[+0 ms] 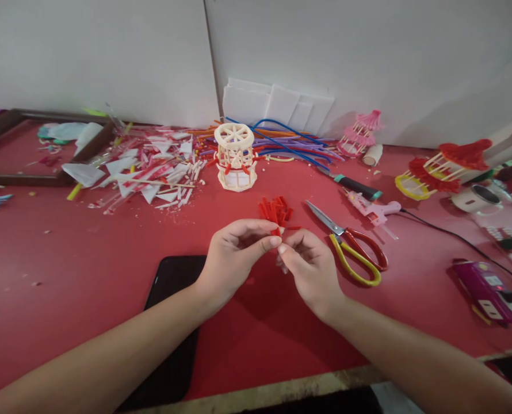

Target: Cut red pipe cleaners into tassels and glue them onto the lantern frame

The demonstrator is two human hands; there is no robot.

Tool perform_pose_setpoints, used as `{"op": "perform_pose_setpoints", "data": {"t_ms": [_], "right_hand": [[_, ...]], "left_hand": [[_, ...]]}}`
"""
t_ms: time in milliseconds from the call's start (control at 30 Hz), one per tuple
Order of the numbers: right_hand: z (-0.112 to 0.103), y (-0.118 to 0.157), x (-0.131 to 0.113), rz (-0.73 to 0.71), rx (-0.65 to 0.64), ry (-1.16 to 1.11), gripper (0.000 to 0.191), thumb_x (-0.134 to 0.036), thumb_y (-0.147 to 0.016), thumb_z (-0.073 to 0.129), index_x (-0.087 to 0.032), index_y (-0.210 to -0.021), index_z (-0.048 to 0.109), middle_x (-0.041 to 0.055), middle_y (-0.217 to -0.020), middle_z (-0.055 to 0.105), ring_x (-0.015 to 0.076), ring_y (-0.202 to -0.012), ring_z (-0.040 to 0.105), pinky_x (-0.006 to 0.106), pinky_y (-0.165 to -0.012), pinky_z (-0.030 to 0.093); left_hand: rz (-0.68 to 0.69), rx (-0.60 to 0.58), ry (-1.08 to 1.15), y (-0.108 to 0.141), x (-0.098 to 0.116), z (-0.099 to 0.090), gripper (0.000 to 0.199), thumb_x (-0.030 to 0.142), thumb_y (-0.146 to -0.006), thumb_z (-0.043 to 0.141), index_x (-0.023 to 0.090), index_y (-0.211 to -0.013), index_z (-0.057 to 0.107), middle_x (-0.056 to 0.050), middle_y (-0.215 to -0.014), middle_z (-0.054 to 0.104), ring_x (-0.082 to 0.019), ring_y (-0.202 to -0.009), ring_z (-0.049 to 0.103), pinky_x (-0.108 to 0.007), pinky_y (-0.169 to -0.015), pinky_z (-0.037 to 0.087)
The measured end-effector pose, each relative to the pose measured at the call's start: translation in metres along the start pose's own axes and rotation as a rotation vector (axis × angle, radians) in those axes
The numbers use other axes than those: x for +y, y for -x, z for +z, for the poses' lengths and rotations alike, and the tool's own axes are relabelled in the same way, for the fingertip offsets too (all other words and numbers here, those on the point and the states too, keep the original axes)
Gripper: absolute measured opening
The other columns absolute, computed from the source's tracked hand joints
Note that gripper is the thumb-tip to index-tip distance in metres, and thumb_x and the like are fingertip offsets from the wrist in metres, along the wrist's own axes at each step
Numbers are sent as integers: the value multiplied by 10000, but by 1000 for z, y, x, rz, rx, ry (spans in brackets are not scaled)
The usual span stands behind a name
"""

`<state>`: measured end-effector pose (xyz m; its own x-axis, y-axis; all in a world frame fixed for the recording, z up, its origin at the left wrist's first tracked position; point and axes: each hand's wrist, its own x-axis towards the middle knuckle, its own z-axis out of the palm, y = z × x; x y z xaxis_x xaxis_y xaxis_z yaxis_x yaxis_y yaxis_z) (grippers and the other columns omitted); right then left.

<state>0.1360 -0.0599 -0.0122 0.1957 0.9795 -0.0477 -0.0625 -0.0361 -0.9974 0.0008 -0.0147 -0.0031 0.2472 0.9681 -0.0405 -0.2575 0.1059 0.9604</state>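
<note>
Near the table's middle my left hand [234, 253] pinches a small red strip piece [275, 232] between thumb and forefinger. My right hand [312, 270] is closed against it, thumb tip meeting the left thumb; what its fingers grip is hidden. Just beyond the fingertips lies a pile of short red pieces [275, 210]. Behind that stands a cream openwork tower [235, 155] with a wheel-like top and red pieces around its middle. Scissors [351, 244] with one red and one yellow handle lie open to the right of my right hand.
A black phone [169, 368] lies under my left forearm. White and pink scraps [152, 167] cover the back left, beside a dark frame [23, 179]. To the right are a cutter knife [355, 185], a pink glue gun [372, 208] with cord, a purple power strip [489, 290] and a red-yellow model [443, 167].
</note>
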Motion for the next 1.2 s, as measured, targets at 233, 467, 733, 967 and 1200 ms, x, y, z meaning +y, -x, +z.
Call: {"op": "perform_pose_setpoints", "data": {"t_ms": [233,467,733,967,1200], "right_hand": [[-2,-3,-1,-10,-36,53,195,-303,-832,646,-226,-686,541,-45,-580,544,99,-506,466,261,-504,394],[-22,-12,-1,-504,-105,533,36,-270,-903,638,-267,-896,673,12,-849,713,163,-774,653,309,-728,519],[-32,-12,-1,-804,-142,830,108,-214,-933,598,-286,-993,653,37,-952,738,209,-926,682,374,-866,528],[-83,-13,-32,-371,-23,1239,98,-284,-909,554,-226,-966,608,73,-893,719,237,-787,680,349,-677,473],[-146,-6,-31,-24,-238,1666,99,-210,-764,593,-216,-828,519,142,-866,675,307,-791,650,370,-640,417]], "left_hand": [[-82,10,89,-4,-2,-2,234,182,-640,878,221,-855,793,-19,-910,792,-147,-812,719,-242,-768,589],[-263,-76,277,-10,-3,-9,269,149,-650,879,220,-895,794,-4,-783,779,-100,-749,717,-189,-756,572],[-248,-109,232,-9,-1,-6,275,158,-650,874,207,-908,790,-12,-829,782,-112,-746,712,-216,-753,580],[-93,-73,-156,-6,0,-8,260,213,-693,843,202,-949,799,-38,-869,781,-139,-717,675,-240,-692,546],[6,-159,-355,-7,-1,-9,236,234,-744,788,215,-979,801,-45,-949,760,-141,-748,653,-238,-699,528]]}}
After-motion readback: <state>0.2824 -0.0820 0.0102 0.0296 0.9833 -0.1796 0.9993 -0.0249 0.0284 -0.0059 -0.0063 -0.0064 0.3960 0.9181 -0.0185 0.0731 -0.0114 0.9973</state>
